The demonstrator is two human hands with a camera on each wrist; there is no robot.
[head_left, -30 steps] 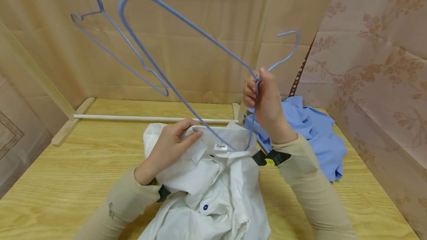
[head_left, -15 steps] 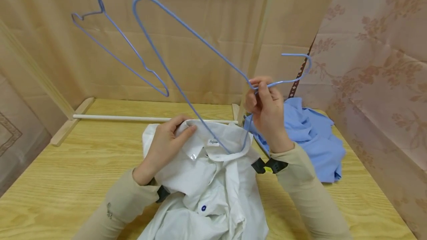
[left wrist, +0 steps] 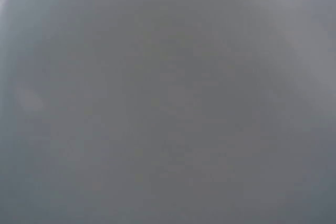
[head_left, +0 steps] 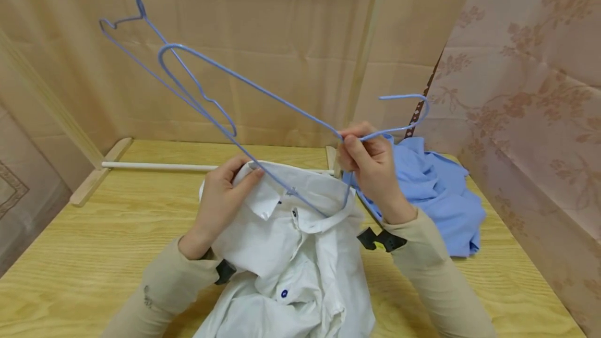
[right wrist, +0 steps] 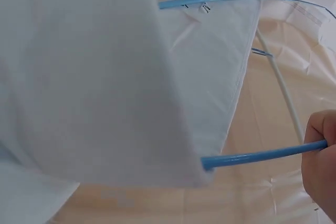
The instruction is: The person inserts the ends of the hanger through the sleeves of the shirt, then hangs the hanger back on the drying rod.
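Note:
My left hand (head_left: 217, 200) pinches the collar of a white button-up shirt (head_left: 255, 246) between thumb and fingers. In my right hand (head_left: 373, 171) is a blue wire hanger (head_left: 255, 86), gripped at the neck just below its hook. The hanger's near shoulder goes down inside the shirt's neck opening, past the label, and its end is hidden by cloth. Its other shoulder sticks out up and to the left. In the right wrist view, the hanger wire (right wrist: 262, 155) runs from the right hand (right wrist: 320, 169) behind the shirt cloth (right wrist: 105, 77). Blurred grey fills the left wrist view.
A second blue hanger (head_left: 176, 56) hangs at the back left, overlapped by the held one. A crumpled blue garment (head_left: 434, 197) lies on the table's right side. Across the table (head_left: 117, 233) at the back runs a white rod (head_left: 155, 166) between wooden feet.
The right hand has lowered the hanger's neck and hook, and the free shoulder has tipped down to the left. The left hand, still on the collar, has shifted slightly left, drawing the collar wider.

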